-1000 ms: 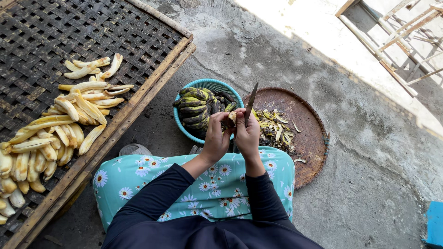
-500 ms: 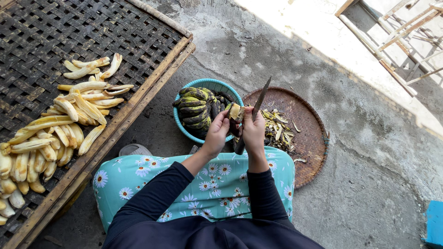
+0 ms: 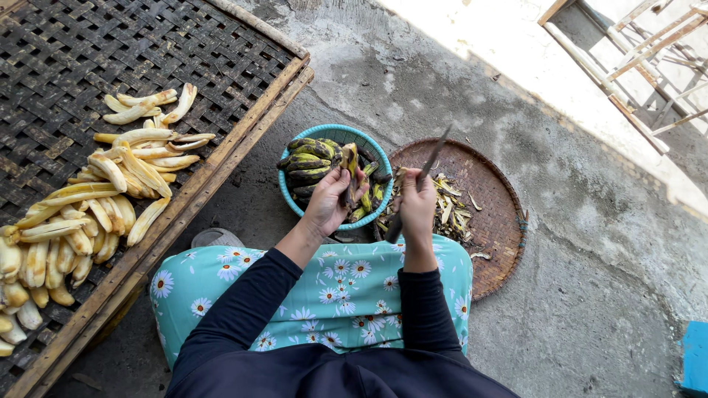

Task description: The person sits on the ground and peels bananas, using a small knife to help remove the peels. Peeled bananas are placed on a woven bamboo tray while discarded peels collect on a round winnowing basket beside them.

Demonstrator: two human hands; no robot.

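Observation:
My left hand (image 3: 329,200) grips a dark, partly peeled banana (image 3: 349,166) upright over the teal basket (image 3: 377,151) of dark green bananas. My right hand (image 3: 417,204) holds a knife (image 3: 431,158) with its blade pointing up and away, over the round brown woven tray (image 3: 493,214). A strip of peel hangs down from the right hand. The two hands are a short way apart, above my flowered lap.
A large woven drying rack (image 3: 110,66) with a wooden frame lies at the left, holding several peeled pale-yellow bananas (image 3: 96,199). Banana peels (image 3: 446,203) are heaped on the brown tray. Wooden chair legs (image 3: 627,66) stand at upper right; a blue object (image 3: 695,357) sits at lower right.
The hands have drawn apart: the left now holds the banana over the basket, and the right has swung the knife out to the right with a peel strip coming away.

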